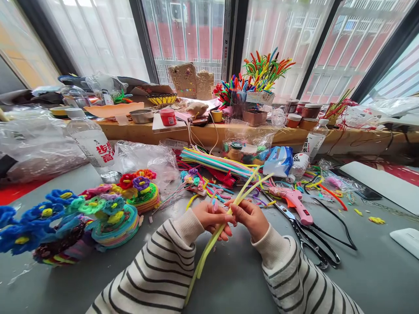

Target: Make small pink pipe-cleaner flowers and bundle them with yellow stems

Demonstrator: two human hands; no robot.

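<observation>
Yellow pipe cleaners (pixel 211 248) run diagonally through both of my hands, just above the grey table (pixel 235 279). Their upper ends fork apart beyond my fingers, and the lower ends hang toward my left sleeve. My left hand (pixel 211 216) is closed around them with thumb and fingers. Close beside it, my right hand (pixel 251 218) pinches the same pipe cleaners a little higher up. Exactly how many strands there are is hard to tell. To the right of my right hand lie black-handled scissors (pixel 303 237) and a pink glue gun (pixel 293 201).
Pipe-cleaner flower pots (pixel 114 226) stand at the left. A bundle of pastel pipe cleaners (pixel 219 162) lies behind my hands, near a blue packet (pixel 278 160). Water bottles (pixel 90 141) stand on both sides. A cord (pixel 340 235) curls at the right. The wooden ledge (pixel 137 133) holds jars and craft supplies.
</observation>
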